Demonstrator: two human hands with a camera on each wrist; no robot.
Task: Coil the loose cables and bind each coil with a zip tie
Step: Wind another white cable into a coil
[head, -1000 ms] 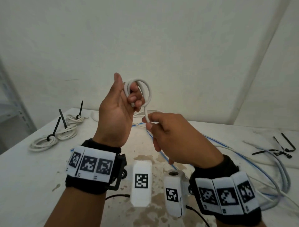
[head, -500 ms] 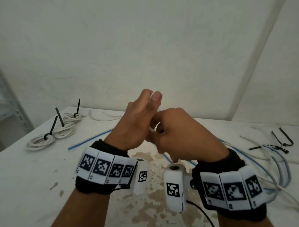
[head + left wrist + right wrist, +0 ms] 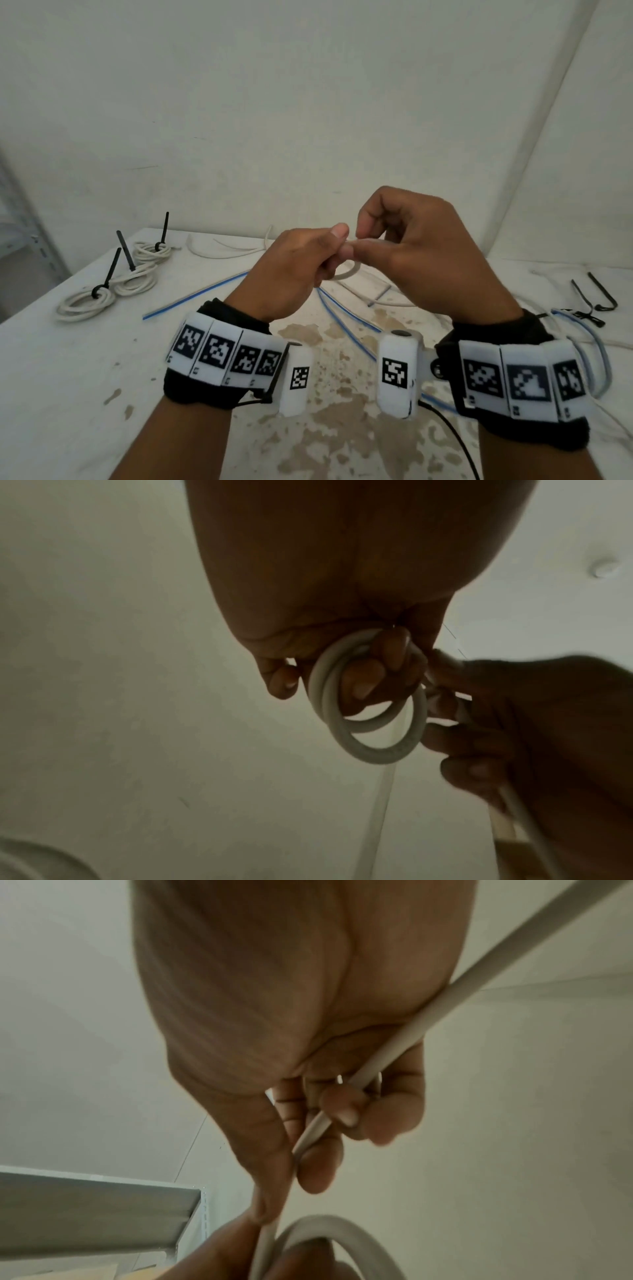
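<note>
My left hand [image 3: 308, 260] holds a small coil of white cable [image 3: 347, 272] above the table, its fingers curled through the loops [image 3: 368, 718]. My right hand [image 3: 394, 246] meets it from the right and grips the loose run of the same white cable [image 3: 394, 1045], which passes through its curled fingers down to the coil. In the left wrist view two loops hang off my left fingers, with the right hand [image 3: 514, 723] pinching the cable beside them. Most of the coil is hidden behind both hands in the head view.
Three white coils bound with black zip ties [image 3: 113, 284] lie at the table's far left. Loose blue cables [image 3: 342, 325] and white ones [image 3: 222, 248] cross the stained white table [image 3: 68, 377]. Spare black zip ties [image 3: 592, 301] lie at the right, and a metal shelf [image 3: 20, 233] stands left.
Both hands have dropped from in front of the wall to just above the table. The right hand has risen over the left and carried the cable round the coil.
</note>
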